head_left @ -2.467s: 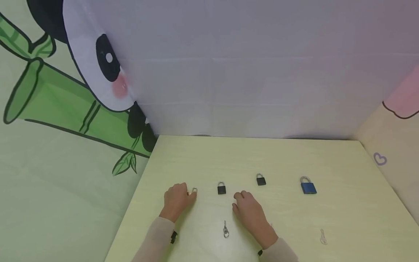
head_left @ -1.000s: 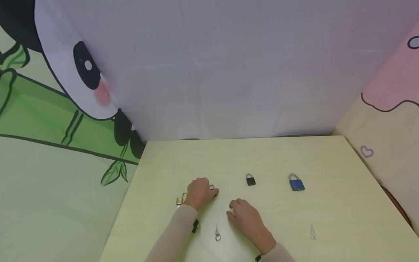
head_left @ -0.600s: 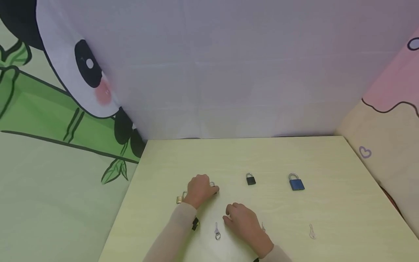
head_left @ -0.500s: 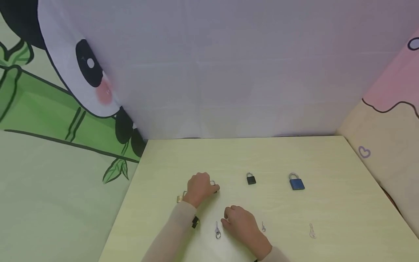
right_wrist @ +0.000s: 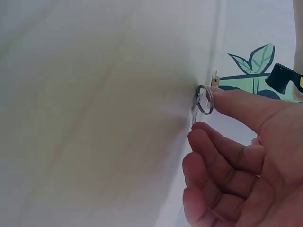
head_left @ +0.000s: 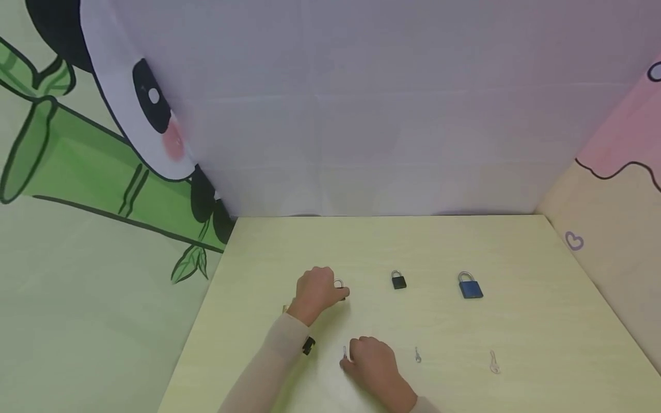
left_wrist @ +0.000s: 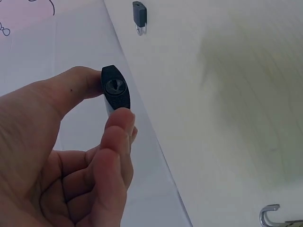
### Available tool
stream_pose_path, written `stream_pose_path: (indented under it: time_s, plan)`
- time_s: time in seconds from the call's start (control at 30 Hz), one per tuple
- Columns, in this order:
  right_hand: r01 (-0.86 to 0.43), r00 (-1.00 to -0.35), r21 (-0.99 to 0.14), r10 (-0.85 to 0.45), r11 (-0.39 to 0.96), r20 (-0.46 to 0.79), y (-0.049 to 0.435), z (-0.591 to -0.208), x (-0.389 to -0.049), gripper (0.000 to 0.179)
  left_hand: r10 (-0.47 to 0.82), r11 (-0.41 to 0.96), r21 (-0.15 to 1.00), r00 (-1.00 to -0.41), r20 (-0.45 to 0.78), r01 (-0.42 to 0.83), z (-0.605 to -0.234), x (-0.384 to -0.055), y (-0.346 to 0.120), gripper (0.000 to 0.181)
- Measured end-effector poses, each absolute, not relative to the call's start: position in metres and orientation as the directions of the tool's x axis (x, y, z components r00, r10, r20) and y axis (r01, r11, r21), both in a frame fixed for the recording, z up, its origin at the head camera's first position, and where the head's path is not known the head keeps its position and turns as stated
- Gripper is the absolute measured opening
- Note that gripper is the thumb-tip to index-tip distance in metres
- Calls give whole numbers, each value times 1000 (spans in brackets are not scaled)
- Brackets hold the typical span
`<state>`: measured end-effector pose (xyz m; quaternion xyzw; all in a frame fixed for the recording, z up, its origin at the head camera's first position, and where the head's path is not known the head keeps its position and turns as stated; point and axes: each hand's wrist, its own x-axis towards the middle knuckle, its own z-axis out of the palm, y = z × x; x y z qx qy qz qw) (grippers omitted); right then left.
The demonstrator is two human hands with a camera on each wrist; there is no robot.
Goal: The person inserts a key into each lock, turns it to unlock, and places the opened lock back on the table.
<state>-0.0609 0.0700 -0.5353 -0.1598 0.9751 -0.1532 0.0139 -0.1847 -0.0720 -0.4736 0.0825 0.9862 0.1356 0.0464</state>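
Note:
My left hand [head_left: 316, 292] pinches a small black padlock [left_wrist: 115, 87] between thumb and fingers, its keyhole facing the left wrist camera. In the head view the hand hides most of that padlock's body; its shackle shows beyond the thumb. Low over the table, my right hand [head_left: 373, 362] is at a small key with a metal ring [right_wrist: 205, 100]. Thumb and fingertips lie on either side of the key, with a gap between them. A brass padlock [head_left: 284, 308] is partly hidden behind the left wrist.
On the table [head_left: 434, 321], another black padlock [head_left: 399, 280] and a larger blue padlock [head_left: 470, 288] lie farther right. Nearer the front are a small key [head_left: 418, 355] and another key [head_left: 494, 362]. A cloth-covered wall [head_left: 382, 143] rises behind the table.
My left hand has moved right from the brass padlock to the black padlock, and now raises it slightly. My right hand has moved left and nearer to the ringed key.

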Motion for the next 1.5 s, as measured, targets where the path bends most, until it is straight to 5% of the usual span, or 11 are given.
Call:
stream_pose_path:
  time_s: [0.63,1.0,1.2,1.5]
  plan:
    - [-193,-973,-389,-226,901,-40,59,-540,-59,23,189,940,298,-981,-52,166,-478,-182,-76,50]
    - [2,-952,-874,-266,485,-151,88,-548,-71,8,146,934,342,-985,-92,106,-474,-183,-73,52]
    - [130,-949,-951,-241,282,-201,93,-552,-79,14,148,929,355,-984,-98,104,-476,-184,-71,52]
    - [173,-968,-963,-144,206,-205,104,-552,-101,18,143,926,361,-986,-80,105,-478,-190,-57,53]
